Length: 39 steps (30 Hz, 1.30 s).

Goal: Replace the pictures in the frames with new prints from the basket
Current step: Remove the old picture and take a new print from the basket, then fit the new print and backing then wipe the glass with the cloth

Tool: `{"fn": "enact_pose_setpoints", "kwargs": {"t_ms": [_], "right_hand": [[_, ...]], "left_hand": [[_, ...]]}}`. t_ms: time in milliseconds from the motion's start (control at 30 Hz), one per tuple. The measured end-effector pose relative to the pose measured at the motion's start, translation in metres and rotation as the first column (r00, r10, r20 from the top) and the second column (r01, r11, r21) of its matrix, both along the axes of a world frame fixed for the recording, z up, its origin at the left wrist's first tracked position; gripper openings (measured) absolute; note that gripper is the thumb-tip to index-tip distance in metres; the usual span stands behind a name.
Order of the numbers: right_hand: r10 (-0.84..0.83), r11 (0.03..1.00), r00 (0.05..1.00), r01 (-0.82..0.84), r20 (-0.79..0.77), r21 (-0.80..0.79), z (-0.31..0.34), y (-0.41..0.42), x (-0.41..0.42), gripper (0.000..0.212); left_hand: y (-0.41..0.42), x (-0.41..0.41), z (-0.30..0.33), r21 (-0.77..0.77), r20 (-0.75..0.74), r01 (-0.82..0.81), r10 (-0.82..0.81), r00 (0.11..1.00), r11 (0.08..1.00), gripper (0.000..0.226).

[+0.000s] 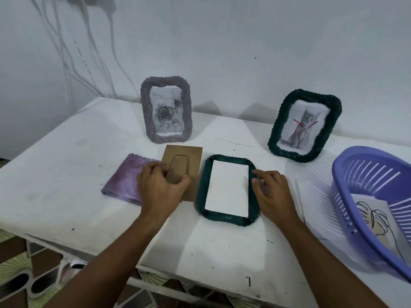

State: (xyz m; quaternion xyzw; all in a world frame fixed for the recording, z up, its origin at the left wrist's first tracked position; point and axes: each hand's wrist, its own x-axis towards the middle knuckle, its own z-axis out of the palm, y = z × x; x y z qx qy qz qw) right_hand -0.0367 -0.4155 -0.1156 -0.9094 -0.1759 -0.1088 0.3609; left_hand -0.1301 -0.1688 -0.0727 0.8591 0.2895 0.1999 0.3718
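Just left of the face-down green frame [228,189] | our left hand [159,187] grips the cardboard backing [191,161] | right hand [272,192] half-open, steadying frame rim | white print [228,187] seated | next, we judge: refit backing squarely | basket [364,174] right.

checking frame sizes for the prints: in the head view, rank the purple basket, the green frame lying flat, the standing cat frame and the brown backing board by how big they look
1. purple basket, cut off by the picture's edge
2. green frame lying flat
3. standing cat frame, farther off, so its true size may match the flat one
4. brown backing board, partly under the left hand
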Motion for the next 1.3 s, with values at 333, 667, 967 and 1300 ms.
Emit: {"fn": "enact_pose_setpoints", "kwargs": {"t_ms": [333,667,967,1300], "right_hand": [[-0.026,0.999,0.995,0.030,-0.096,0.042,0.004,-0.004,0.003,0.029],[-0.031,0.999,0.994,0.035,-0.102,0.036,0.005,-0.004,0.002,0.028],[-0.032,0.998,0.994,0.037,-0.102,0.043,0.007,-0.003,0.000,0.028],[-0.035,0.999,0.994,0.039,-0.106,0.037,0.006,-0.003,0.000,0.028]], "left_hand": [[-0.089,0.007,0.001,-0.097,-0.019,0.178,-0.181,0.983,0.979,0.042],[-0.110,0.016,-0.012,-0.006,-0.068,0.162,-0.162,0.984,0.987,0.052],[-0.112,0.019,-0.015,0.001,-0.089,0.137,-0.136,0.987,0.991,0.053],[-0.114,0.023,-0.016,0.028,-0.134,0.140,-0.136,0.982,0.990,0.055]]}}
